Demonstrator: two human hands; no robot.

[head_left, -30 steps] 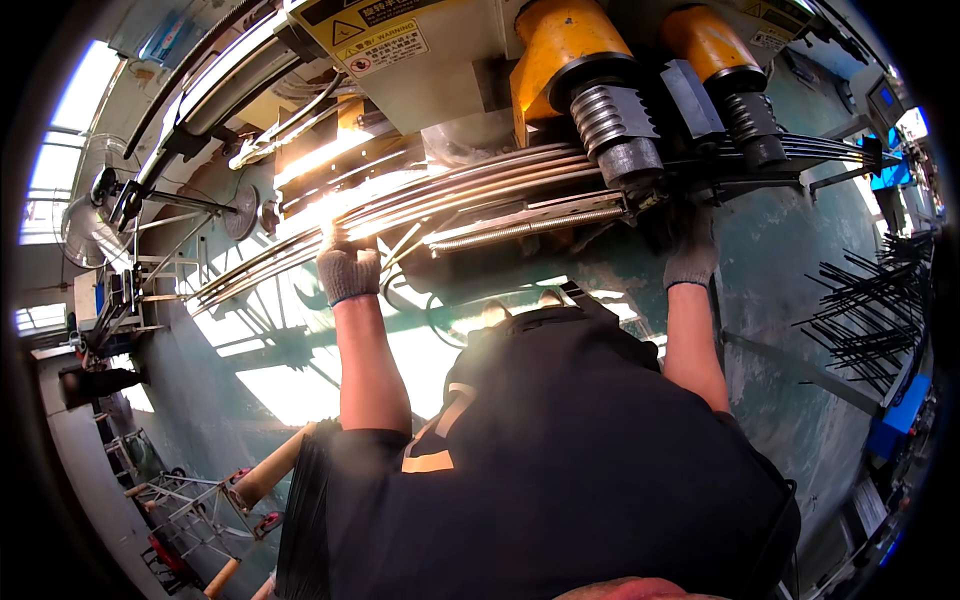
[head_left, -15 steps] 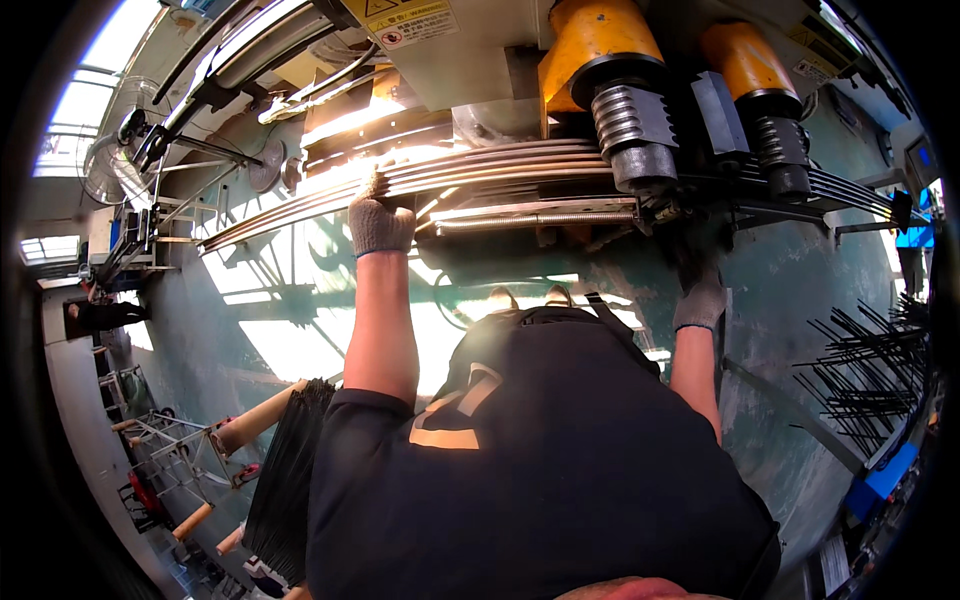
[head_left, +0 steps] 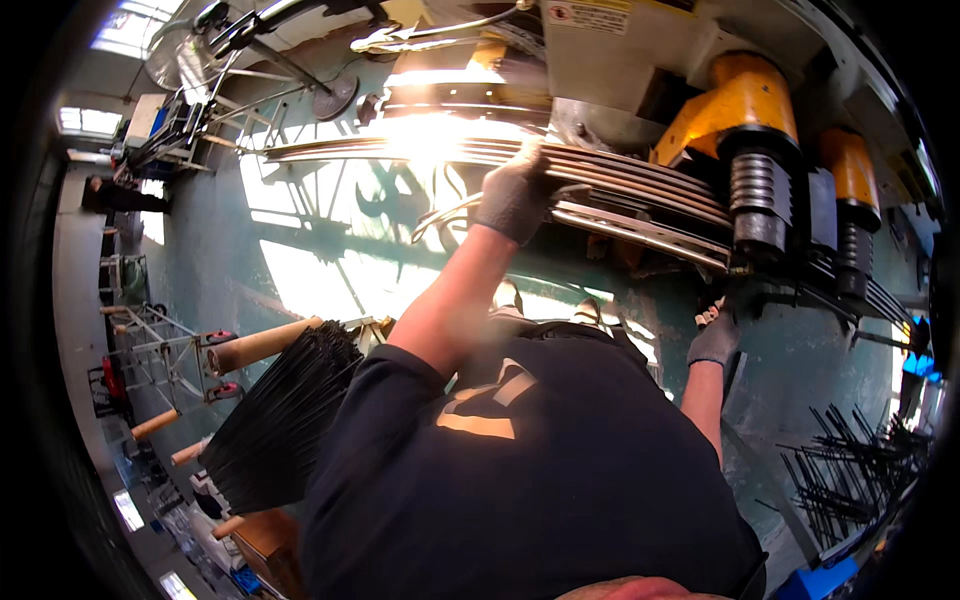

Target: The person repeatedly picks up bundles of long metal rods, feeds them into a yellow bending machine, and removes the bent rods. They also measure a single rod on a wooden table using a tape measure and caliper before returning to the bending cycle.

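A bundle of long thin metal rods point(head_left: 630, 180) runs across the front of a machine, its right part passing by an orange press head point(head_left: 755, 100) with a ribbed steel tool point(head_left: 758, 195). My left hand point(head_left: 512, 195), in a grey knit glove, is closed around the rods left of the press head. Its thumb lies along the near side. Lower right, my gloved right hand point(head_left: 713, 338) sits just under the machine's dark front edge. Light fingertips show curled inward there, and whatever they may grip is lost in shadow.
A second orange press head point(head_left: 850, 170) stands farther right. Black rods bristle from a rack point(head_left: 840, 480) at the lower right. On my left, a thick bundle of black rods point(head_left: 285, 420) rests beside a cart with cardboard tubes point(head_left: 262, 345). A fan point(head_left: 180, 60) stands far left.
The view has swung, so the machine appears farther right and lower. My left hand has shifted right along the rods. My right hand's curled fingertips have come into sight.
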